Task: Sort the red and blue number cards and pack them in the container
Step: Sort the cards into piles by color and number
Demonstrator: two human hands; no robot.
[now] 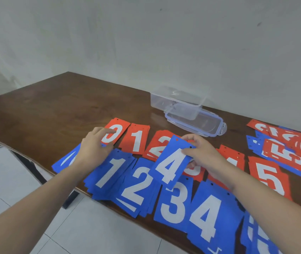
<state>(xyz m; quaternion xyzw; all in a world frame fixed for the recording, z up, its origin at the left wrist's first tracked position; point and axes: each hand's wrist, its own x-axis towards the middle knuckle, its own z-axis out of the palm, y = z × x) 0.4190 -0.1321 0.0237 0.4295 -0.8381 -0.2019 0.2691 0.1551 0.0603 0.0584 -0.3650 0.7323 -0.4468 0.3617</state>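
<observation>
Red number cards lie in a far row: red 0 (117,132), red 1 (137,140), red 2 (159,145), red 5 (269,175). Blue piles form the near row: blue 1 (110,173), blue 2 (137,187), blue 3 (175,202), blue 4 pile (208,215). My right hand (199,153) holds a single blue 4 card (171,162) by its top right edge, raised above the rows. My left hand (94,145) rests flat with fingers spread, fingertips on the red 0, palm over a blue 0 card (63,162). The clear container (179,99) stands open and empty behind the cards.
The container's clear lid (197,123) lies in front of it. An unsorted heap of mixed red and blue cards (289,149) sits at the right. The brown wooden table (54,107) meets a wall at the back; its near edge drops to tiled floor on the left.
</observation>
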